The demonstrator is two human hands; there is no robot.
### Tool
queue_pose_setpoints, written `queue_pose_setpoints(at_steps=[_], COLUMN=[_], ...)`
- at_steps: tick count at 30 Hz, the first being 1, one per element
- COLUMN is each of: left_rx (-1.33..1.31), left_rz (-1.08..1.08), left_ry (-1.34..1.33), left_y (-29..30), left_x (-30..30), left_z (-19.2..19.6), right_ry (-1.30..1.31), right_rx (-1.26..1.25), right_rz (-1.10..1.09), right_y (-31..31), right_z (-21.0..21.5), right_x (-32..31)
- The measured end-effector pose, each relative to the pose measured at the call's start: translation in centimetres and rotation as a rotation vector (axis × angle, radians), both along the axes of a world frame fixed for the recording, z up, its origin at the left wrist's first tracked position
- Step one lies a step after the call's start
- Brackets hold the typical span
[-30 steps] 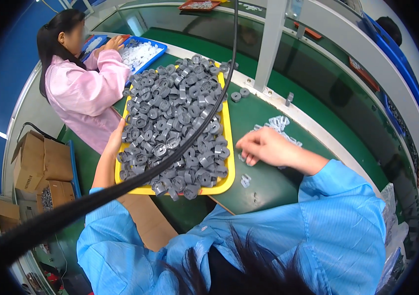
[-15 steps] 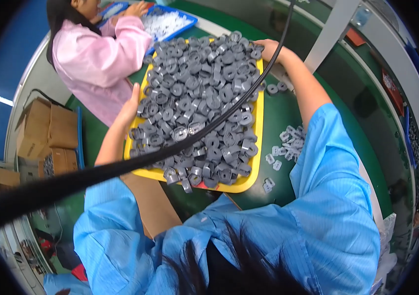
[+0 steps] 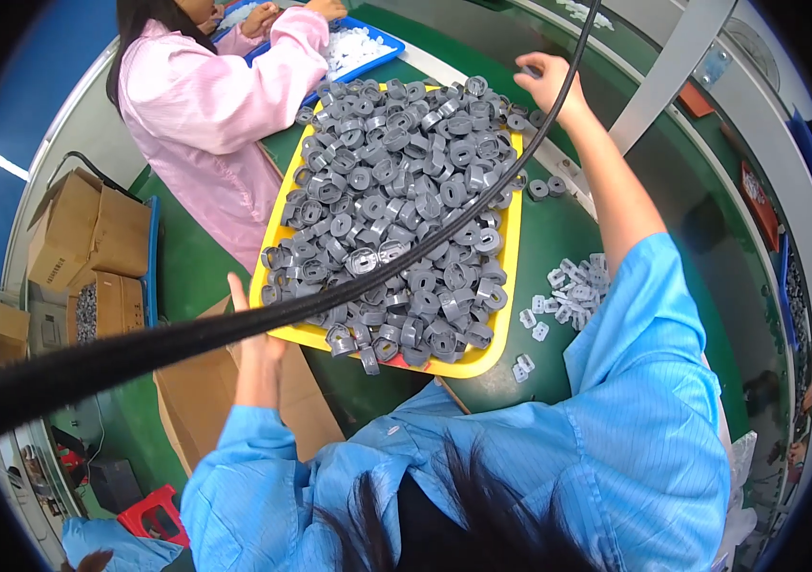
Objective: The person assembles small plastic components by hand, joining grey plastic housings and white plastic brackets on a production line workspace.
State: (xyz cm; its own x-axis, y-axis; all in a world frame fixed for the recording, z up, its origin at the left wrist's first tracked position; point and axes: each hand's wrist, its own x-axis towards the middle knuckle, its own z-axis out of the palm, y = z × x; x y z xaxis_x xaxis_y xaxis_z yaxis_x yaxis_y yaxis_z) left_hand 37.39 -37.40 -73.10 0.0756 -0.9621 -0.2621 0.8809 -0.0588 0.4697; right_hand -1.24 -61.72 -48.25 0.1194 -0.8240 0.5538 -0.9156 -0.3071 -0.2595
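Note:
A yellow tray is heaped with grey plastic ring-shaped parts. By its near left corner is my left hand, one finger stretched up and nothing seen in its grasp. The black cable crosses in front of that hand and hides part of it, so I cannot tell whether it touches the rim. Beyond the far right corner, my right hand is raised with bent fingers. A small grey plastic part shows between its fingertips.
A black cable runs across the view. Small clear plastic pieces and two grey rings lie right of the tray. A co-worker in pink works beside a blue tray. Cardboard boxes stand left.
My right hand has left the tray's far right corner and risen away from it. My left hand has slid down the left side toward the near corner. The view has shifted slightly.

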Motion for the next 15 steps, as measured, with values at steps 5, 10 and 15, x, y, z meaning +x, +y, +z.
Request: queue_pose_setpoints(at_steps=[5,10,15], left_rx=[-0.065,0.060,0.017], left_rz=[0.166,0.310,0.313], left_ry=[0.143,-0.007,-0.074], left_y=[4.7,4.9,5.1], left_x=[-4.7,-5.8,-4.7], left_z=[4.6,4.2,2.8], right_ry=[-0.130,-0.275,0.438], right_rx=[0.240,0.471,0.204], right_rz=[0.057,0.545,0.004], right_y=[-0.6,3.5,-1.0], right_z=[0.8,2.2,0.6], right_x=[1.7,8.4,2.7])
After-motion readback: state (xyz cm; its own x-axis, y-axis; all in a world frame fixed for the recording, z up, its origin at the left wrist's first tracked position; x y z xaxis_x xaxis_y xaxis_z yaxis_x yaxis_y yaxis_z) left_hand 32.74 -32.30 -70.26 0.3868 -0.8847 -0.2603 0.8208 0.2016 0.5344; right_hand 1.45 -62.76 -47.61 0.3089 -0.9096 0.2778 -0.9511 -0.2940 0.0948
